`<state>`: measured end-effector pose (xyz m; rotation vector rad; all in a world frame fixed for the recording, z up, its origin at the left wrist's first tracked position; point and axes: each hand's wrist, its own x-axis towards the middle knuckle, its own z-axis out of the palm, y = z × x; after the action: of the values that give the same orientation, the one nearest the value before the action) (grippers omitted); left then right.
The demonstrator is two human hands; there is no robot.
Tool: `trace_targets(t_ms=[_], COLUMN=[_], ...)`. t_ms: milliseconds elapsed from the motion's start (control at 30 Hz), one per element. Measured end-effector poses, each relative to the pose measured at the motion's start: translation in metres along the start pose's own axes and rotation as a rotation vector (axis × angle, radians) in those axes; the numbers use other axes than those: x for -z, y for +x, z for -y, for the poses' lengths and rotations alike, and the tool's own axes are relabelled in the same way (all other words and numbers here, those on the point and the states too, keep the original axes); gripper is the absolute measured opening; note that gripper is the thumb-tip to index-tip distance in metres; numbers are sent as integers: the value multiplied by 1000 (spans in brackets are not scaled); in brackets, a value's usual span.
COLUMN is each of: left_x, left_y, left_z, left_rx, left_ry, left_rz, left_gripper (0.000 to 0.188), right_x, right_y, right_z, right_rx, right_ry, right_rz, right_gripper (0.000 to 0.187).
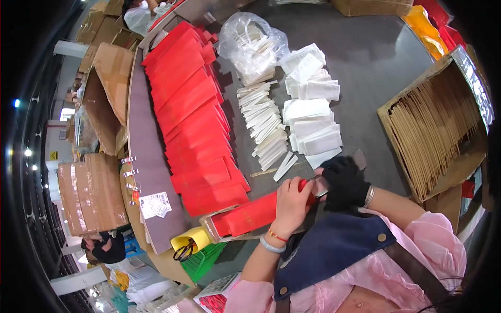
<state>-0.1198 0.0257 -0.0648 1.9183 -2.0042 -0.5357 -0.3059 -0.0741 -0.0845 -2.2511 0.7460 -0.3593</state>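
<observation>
Lower centre, a bare left hand (293,203) has its grip closed on a long red paper packet (245,215); I can't tell the black-gloved right hand's (345,180) grip. Work seems unfinished: white paper slips (313,125) lie centre frame.

I wear a brass-studded navy apron (334,253) over a pink top (438,237); beyond the apron, my right hand (342,182)'s black glove (346,183) and silver bangle (370,196); to its left, pale bangle (272,245), red bracelet (277,236).
</observation>
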Motion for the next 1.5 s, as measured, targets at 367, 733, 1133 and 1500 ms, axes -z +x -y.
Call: trace_targets(t_ms=[367,733,1133,1500], left_x=[84,-16,-4,-12], left_y=[-14,-51,11,71], left_z=[79,42,56,26], left_rx=[212,574,316,61], left_ry=[444,-90,-25,-155], left_rz=[-219,-283,-261,-319], left_gripper=[41,93,29,14], right_x=[62,45,27,144], right_y=[-14,-5,-4,-195], right_z=[-10,12,-22,-169], right_rx=[-128,32,222,-740], right_ry=[-257,-349,-93,-466], right_rz=[-107,120,-240,-617], right_gripper=[61,64,48,23])
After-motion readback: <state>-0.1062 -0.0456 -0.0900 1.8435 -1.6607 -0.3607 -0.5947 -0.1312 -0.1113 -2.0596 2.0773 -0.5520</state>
